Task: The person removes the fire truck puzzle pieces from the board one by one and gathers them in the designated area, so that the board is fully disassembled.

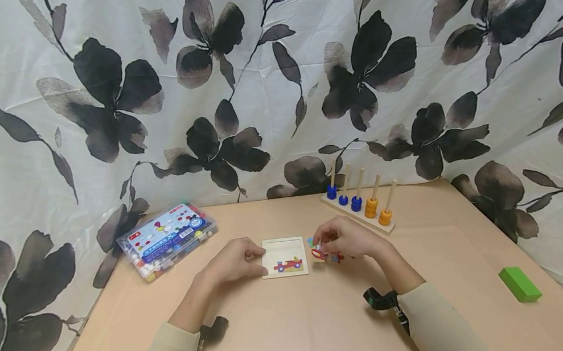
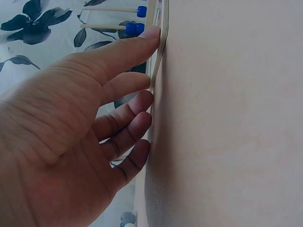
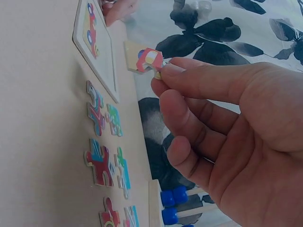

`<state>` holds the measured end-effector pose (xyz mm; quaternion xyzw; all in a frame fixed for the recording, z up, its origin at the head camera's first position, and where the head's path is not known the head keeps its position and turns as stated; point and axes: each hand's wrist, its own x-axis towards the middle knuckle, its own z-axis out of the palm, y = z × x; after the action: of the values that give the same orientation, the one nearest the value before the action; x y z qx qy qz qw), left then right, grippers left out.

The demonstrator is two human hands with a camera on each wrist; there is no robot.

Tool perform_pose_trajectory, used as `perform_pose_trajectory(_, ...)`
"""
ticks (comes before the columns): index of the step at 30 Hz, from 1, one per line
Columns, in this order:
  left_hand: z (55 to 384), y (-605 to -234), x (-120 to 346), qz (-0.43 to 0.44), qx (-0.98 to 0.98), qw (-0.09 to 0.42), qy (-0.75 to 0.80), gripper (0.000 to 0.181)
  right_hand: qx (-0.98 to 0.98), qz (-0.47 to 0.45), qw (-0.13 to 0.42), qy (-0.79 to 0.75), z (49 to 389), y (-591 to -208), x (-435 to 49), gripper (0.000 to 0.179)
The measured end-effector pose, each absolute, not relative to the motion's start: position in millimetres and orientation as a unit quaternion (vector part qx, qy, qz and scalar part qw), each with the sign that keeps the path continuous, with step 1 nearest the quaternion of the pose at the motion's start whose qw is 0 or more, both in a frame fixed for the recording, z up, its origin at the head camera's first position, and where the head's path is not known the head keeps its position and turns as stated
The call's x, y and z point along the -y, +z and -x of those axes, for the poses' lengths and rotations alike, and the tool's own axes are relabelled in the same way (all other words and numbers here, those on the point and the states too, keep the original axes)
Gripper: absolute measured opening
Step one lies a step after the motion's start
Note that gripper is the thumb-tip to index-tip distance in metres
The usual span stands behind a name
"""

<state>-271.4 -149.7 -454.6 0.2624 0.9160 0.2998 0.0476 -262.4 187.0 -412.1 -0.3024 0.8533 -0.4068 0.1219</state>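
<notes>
A small square wooden puzzle tray point(image 1: 282, 244) lies on the table, with a joined red-and-yellow vehicle picture point(image 1: 289, 265) along its near side. My left hand point(image 1: 239, 260) rests at the tray's left edge, and the left wrist view shows the thumb tip on the rim. My right hand point(image 1: 342, 236), just right of the tray, pinches a red-and-yellow puzzle piece point(image 3: 150, 57) between thumb and forefinger, lifted off the table. Several loose puzzle pieces point(image 3: 100, 163) lie below that hand, partly hidden by it in the head view.
Behind my right hand stands a wooden peg stand point(image 1: 355, 215) with blue and orange rings. A clear plastic box point(image 1: 167, 239) of colourful beads sits at the back left. Far right lies a green block point(image 1: 520, 284). A floral curtain point(image 1: 272, 85) hangs along the table's back edge.
</notes>
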Motion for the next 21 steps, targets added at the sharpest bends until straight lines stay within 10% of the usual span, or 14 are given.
perform_pose_trajectory(21,273,-457,151,-0.264,-0.915,0.047,0.299,0.054,-0.841,0.294,0.190,-0.413,265,-426,-191,0.011)
